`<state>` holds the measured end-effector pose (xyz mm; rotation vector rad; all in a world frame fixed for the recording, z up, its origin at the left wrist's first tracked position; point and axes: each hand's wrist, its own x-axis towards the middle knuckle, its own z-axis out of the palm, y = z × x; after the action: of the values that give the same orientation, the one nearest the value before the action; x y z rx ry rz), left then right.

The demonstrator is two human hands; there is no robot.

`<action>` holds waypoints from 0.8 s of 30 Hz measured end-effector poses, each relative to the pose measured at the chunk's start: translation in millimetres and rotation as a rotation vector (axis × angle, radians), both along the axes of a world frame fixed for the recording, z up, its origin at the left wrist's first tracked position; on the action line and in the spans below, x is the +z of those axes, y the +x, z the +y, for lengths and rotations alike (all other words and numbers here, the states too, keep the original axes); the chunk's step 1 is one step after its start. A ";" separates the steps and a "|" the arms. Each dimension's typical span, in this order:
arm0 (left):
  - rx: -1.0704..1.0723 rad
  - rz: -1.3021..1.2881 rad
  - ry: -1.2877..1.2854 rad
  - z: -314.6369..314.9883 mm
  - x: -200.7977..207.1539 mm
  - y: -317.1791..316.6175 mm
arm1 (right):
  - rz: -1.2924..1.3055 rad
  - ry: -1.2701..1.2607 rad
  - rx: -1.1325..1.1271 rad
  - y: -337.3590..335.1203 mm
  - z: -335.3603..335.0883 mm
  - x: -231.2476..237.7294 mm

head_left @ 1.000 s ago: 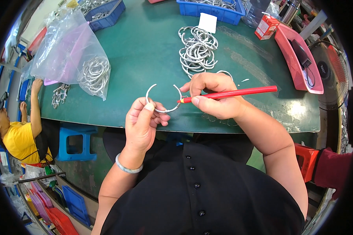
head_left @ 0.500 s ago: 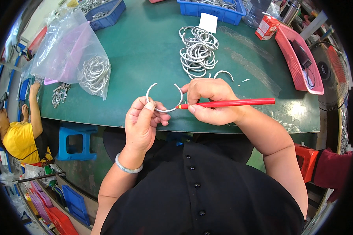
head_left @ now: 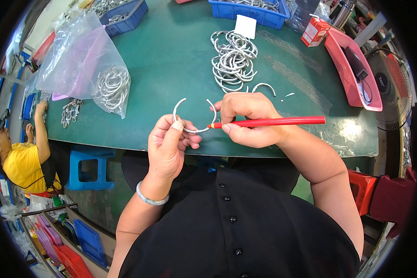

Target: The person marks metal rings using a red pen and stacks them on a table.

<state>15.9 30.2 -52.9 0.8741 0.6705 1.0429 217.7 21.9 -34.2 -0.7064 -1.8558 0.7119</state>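
Between thumb and fingers, my left hand [head_left: 169, 143] pinches a silver open bangle [head_left: 175, 110], its gap facing away from me. My right hand [head_left: 250, 118] grips a red pencil-like marker [head_left: 282, 121] whose tip touches or nearly touches the lower right curve of the bangle. Some right fingers reach to the bangle's right arm; whether they press on it is hard to see. Just beyond the right hand lies a single curved silver bangle [head_left: 265, 85]. Farther back is a heap of silver bangles [head_left: 234, 62] with a white paper slip [head_left: 245, 26] at its far end.
A clear plastic bag [head_left: 85, 60] holding bangles lies at the left of the green table [head_left: 171, 51]. Blue bins [head_left: 250, 12] of metal parts stand at the back. On the right are a pink basket [head_left: 352, 74], a red carton [head_left: 316, 31] and a fan [head_left: 387, 85]. A person in yellow [head_left: 25, 164] works at far left.
My hands, the bangle and the marker stay almost in place, with only a tiny shift at the right fingers. The dark red sleeve at far right has moved slightly.
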 end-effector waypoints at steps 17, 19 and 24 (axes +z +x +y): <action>0.051 0.023 0.068 2.6 -1.8 -3.9 | 0.339 -0.311 -0.167 4.0 3.1 0.4; 0.040 0.020 0.076 2.9 -0.8 -3.7 | 0.376 -0.287 -0.191 3.4 5.7 -0.8; 0.020 -0.010 0.043 -0.5 -2.5 -4.3 | 0.193 -0.285 -0.227 -2.3 4.9 -7.0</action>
<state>11.6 29.7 -55.4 0.9007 0.6515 1.0830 215.4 26.8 -41.2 -0.9782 -1.4858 0.8712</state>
